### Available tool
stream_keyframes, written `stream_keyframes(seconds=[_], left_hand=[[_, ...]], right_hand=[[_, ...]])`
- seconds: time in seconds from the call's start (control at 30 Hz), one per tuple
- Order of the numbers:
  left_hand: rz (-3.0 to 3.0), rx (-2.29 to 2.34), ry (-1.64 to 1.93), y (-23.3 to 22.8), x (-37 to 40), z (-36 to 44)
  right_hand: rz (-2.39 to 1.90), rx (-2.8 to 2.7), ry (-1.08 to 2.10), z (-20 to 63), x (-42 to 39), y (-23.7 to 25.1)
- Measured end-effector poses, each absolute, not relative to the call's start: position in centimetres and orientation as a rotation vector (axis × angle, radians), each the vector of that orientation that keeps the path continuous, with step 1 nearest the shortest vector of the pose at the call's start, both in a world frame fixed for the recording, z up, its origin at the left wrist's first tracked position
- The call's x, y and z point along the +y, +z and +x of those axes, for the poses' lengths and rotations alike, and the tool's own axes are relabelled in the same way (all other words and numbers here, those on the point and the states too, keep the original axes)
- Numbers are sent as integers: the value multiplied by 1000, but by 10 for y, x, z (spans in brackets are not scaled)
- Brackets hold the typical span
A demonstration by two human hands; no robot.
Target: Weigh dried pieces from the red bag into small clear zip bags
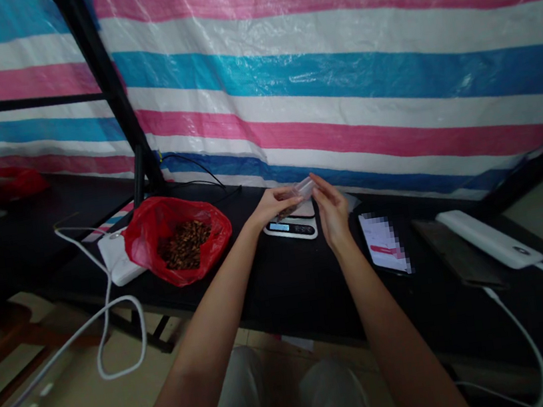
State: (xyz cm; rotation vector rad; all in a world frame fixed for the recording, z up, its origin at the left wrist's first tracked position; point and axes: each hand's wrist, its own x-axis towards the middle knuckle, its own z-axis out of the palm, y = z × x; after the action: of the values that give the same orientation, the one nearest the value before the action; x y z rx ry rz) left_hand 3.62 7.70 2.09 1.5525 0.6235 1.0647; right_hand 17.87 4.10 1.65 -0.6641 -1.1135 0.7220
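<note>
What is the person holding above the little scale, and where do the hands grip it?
A small clear plastic bag: the left hand holds its lower left side, the right hand pinches its upper right edge.

Two hands [272, 207] [332, 212], one clear pouch [300, 192], one scale [291, 228], one red bag [175, 238], two power banks [489, 238] [116, 257]

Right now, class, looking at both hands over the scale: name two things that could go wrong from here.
1. Both hands, left hand and right hand, hold a small clear bag above the scale; if it tips, its brown contents could spill over the scale.
2. The red bag lies open near the table edge; a knock from the left forearm might scatter its contents onto the floor.
</note>
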Motion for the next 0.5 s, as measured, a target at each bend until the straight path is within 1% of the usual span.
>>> stream_keyframes(seconds=[0.1,0.37,0.43,0.5], left_hand=[[1572,634,1055,20,77,37],[1626,653,1057,20,76,35],[1716,693,1150,21,77,35],[1840,755,1351,20,81,38]], right_hand=[[-674,-1123,725,181,42,17],[-649,-1057,887,179,40,17],[-645,-988,885,182,40,16],[-641,-903,875,187,41,13]])
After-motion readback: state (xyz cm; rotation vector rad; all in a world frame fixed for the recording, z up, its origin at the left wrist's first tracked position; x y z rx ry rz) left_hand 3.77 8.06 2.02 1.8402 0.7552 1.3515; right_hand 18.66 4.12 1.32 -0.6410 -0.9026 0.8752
